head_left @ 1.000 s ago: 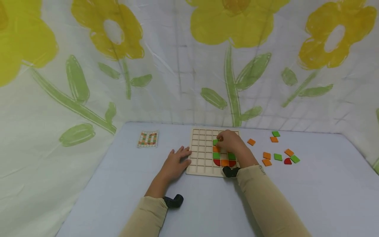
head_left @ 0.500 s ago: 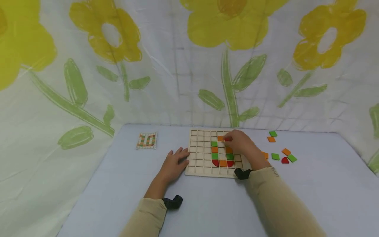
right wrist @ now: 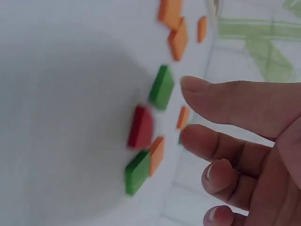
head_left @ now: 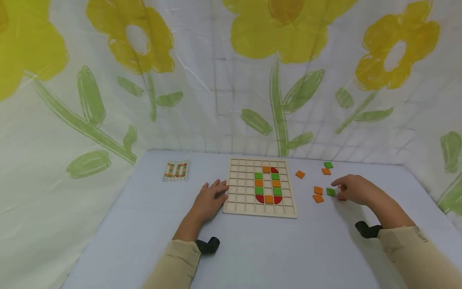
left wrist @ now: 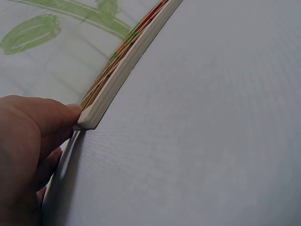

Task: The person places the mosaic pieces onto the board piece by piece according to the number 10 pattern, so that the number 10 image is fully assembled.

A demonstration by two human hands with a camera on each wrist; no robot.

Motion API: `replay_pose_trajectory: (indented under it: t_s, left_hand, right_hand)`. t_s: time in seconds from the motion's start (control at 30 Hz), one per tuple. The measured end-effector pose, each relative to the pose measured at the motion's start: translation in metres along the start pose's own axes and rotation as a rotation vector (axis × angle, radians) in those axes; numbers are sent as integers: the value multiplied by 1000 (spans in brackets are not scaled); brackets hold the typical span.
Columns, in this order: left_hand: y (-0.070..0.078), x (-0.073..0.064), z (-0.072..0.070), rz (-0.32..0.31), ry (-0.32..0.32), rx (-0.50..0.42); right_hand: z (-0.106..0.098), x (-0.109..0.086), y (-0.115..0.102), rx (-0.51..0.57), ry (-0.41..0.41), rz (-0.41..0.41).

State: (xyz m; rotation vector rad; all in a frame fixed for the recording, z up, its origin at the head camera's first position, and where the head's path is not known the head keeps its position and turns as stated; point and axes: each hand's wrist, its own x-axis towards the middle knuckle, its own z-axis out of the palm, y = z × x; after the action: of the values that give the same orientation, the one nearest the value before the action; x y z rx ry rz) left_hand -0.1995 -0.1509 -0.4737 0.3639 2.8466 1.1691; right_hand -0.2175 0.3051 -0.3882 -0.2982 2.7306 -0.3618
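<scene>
A wooden grid board lies on the table. Orange, green and red tiles form a closed oval ring on its right half, with a rounded red piece at the ring's upper right. My left hand rests against the board's left edge, fingers extended; in the left wrist view the thumb touches the board's corner. Off to the right, my right hand hovers over loose tiles, thumb and forefinger apart and holding nothing. Below the fingers in the right wrist view are a red rounded piece and a green tile.
A pattern card lies at the table's back left. Between board and right hand are loose orange tiles and a green tile. Another green tile sits farther back. A flowered curtain hangs behind.
My right hand has let go of the red rounded piece at the ring's upper right. It has moved right, off the board, to the loose tiles. My left hand has stayed at the board's edge.
</scene>
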Motion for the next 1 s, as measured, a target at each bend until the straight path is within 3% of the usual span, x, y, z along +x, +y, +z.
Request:
replay_pose_trajectory:
  t_s: [0.1, 0.27, 0.53, 0.7, 0.83, 1.0]
  left_hand:
    - [-1, 0, -2, -1, 12, 5]
    - [-1, -1, -3, -14, 18, -10]
    - [-1, -1, -2, -6, 16, -18]
    - [-1, 0, -2, -9, 3, -27]
    - [0, 0, -2, 6, -10, -28]
    - [0, 1, 0, 5, -5, -19]
  right_hand:
    - [4, -5, 11, -6, -31, 6]
    - [13, -3, 24, 6, 19, -22]
    - [17, 0, 32, 66, 44, 26]
    - [16, -2, 24, 32, 51, -32]
    - [12, 0, 12, 82, 53, -55]
    - [8, 27, -24, 176, 87, -102]
